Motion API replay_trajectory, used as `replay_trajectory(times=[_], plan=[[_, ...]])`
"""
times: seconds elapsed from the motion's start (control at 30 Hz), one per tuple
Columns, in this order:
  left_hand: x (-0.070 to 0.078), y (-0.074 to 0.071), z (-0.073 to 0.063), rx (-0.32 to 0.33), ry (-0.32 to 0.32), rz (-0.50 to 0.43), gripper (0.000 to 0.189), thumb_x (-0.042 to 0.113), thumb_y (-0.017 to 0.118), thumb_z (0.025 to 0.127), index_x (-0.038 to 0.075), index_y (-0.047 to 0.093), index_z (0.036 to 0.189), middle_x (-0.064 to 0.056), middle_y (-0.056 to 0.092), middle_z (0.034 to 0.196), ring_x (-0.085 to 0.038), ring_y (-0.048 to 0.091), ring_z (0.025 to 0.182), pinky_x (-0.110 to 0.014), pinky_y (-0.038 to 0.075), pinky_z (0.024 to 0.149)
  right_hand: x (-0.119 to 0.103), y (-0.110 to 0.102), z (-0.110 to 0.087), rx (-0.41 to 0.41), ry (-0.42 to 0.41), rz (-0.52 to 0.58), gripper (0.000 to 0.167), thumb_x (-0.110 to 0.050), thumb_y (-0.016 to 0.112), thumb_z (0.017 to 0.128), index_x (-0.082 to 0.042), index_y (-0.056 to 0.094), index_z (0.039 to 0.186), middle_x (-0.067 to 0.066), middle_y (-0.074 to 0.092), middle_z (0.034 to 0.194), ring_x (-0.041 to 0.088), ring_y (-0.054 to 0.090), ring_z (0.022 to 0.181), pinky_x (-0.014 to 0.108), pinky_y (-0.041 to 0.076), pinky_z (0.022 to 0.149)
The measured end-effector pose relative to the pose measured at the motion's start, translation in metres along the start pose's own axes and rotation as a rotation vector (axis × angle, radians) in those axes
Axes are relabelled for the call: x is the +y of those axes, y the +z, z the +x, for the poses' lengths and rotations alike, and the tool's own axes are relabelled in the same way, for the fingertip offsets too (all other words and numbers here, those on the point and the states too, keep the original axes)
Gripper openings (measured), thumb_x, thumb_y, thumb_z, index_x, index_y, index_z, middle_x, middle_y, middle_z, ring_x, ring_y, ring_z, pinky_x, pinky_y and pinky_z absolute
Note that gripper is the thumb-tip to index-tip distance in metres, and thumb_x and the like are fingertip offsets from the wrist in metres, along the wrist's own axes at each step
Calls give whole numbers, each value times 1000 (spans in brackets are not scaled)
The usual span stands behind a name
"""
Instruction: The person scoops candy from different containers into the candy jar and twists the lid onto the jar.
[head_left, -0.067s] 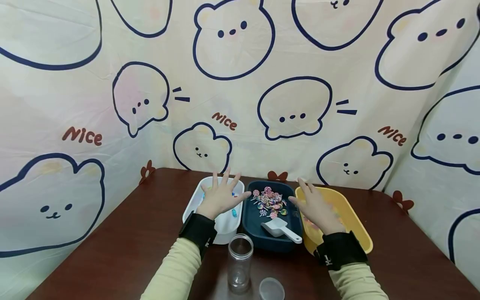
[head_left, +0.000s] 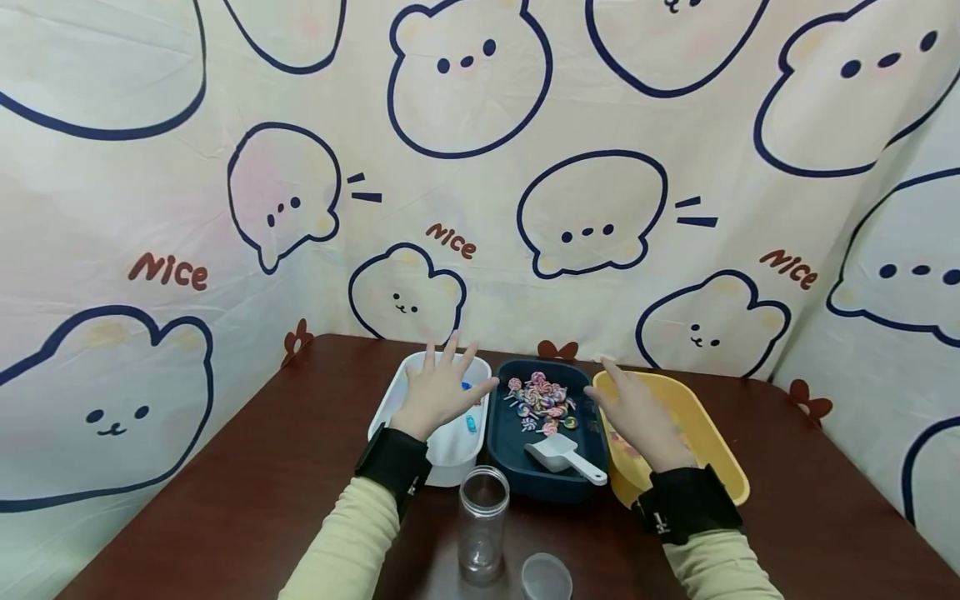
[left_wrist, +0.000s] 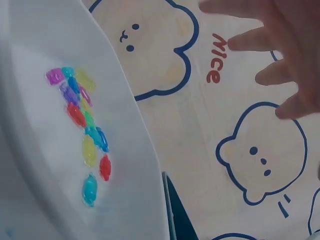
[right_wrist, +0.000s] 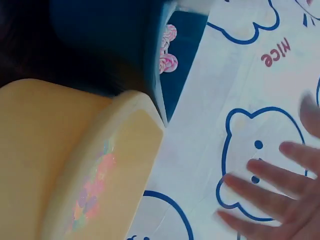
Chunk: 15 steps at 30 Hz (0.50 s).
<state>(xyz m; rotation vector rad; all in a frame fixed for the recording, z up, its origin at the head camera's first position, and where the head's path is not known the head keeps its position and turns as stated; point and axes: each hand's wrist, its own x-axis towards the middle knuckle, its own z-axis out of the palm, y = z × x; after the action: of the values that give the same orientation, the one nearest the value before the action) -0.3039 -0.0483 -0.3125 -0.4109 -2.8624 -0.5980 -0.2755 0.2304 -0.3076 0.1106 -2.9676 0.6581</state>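
My left hand (head_left: pixel 435 398) is spread above a white bin (head_left: pixel 453 471), fingers straight and holding nothing. In the left wrist view, that bin holds colourful wrapped candies (left_wrist: pixel 89 150). Over the left side of a yellow bin (head_left: pixel 722 454) my right hand (head_left: pixel 641 421) reaches forward, fingers extended and holding nothing. Small pastel pieces (right_wrist: pixel 95 187) lie inside the yellow bin. Between the hands, a dark blue bin (head_left: pixel 543 487) contains swirl lollipops (head_left: pixel 540 402) and a white scoop (head_left: pixel 564 455), its handle on the near right rim.
A clear jar (head_left: pixel 482 529) stands upright, uncapped, in front of the bins. Its round translucent lid (head_left: pixel 547 577) lies to its right on the brown table (head_left: pixel 247 492). A cartoon-printed cloth (head_left: pixel 480 200) hangs behind the table and at both sides.
The right hand's fingers look closer together, with that hand shifted slightly right. The left hand stays spread over the white bin. The head view has moved a little.
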Motion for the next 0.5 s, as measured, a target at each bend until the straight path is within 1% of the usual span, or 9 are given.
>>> replay_trajectory(times=[0.03,0.1,0.17,0.2,0.27,0.3,0.33,0.4,0.5], plan=[[-2,-1,-2,37,-4,3,68,52,53,103,15,41,158,-17,33,166,-47,33,151,-72,33,114,0,0,-2,20,-10,-6,65,-34,50,108,4,31,157,38,35,155,57,40,139,71,37,109],[-10,-3,-7,109,-28,14,59,43,57,103,8,51,151,-20,48,156,-43,51,139,-63,46,108,0,1,-7,54,-50,-30,55,-30,52,108,7,45,148,36,48,147,53,48,133,68,41,108],[-21,-3,-12,143,-81,27,52,35,60,103,4,57,144,-21,58,146,-40,60,127,-58,54,99,-1,7,-12,42,-115,-51,48,-27,55,106,8,56,139,34,58,136,51,55,124,66,45,106],[-28,-2,-15,143,-114,35,50,33,61,103,3,58,143,-22,59,143,-40,61,125,-57,55,97,-2,12,-14,26,-157,-64,44,-25,57,105,8,60,134,32,63,131,48,59,119,64,47,104],[-41,1,-20,111,-178,52,50,30,61,102,3,57,144,-23,59,141,-41,60,123,-58,56,95,-4,20,-17,-30,-217,-91,42,-25,61,103,8,64,128,29,68,124,46,62,114,62,49,102],[-48,2,-22,85,-207,55,51,29,61,102,3,54,146,-24,58,142,-42,59,123,-59,55,96,-5,24,-18,-68,-228,-96,42,-26,63,102,7,66,127,26,70,121,43,63,110,61,50,102],[-55,4,-24,64,-229,51,53,28,61,102,3,51,148,-25,56,142,-43,58,123,-59,54,97,-7,28,-19,-104,-223,-102,42,-28,64,101,5,66,127,24,70,120,39,64,107,60,51,101],[-66,10,-27,32,-253,37,57,25,61,102,2,46,152,-27,54,143,-44,58,121,-60,53,97,-9,33,-19,-157,-192,-118,43,-30,67,99,3,68,126,21,72,116,33,64,101,58,53,98],[-76,19,-31,4,-261,-2,59,20,60,102,1,41,155,-28,51,145,-45,61,115,-60,53,95,-11,37,-18,-199,-147,-128,41,-30,71,96,1,70,123,18,73,111,28,63,95,55,56,92]])
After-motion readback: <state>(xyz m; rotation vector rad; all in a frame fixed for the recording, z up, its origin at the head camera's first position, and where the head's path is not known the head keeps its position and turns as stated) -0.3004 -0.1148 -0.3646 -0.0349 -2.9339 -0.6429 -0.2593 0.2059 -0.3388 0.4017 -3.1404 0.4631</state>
